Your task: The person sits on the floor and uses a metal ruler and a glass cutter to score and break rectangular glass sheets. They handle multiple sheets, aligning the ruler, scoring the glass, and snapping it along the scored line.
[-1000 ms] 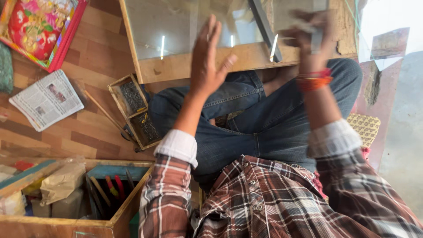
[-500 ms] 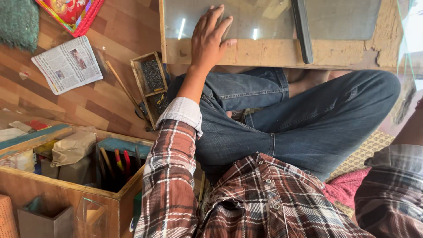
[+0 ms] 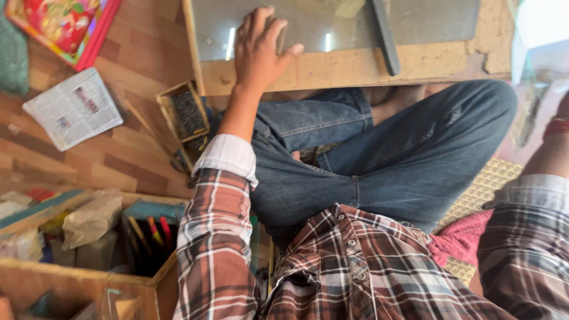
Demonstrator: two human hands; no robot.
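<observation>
glass pane point(image 3: 332, 24) under left hand point(image 3: 261, 50), fingers spread flat; right hand apparently off-frame, state untellable.

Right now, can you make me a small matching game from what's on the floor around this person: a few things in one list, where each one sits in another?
Things:
1. left hand
2. folded newspaper
3. dark straight bar
4. wooden toolbox

Places:
A. on the brown floor at the left
B. lower left corner, holding coloured tools
C. flat on the glass pane near the wooden frame
D. lying slanted across the glass

Pairs: 1-C, 2-A, 3-D, 4-B
</observation>
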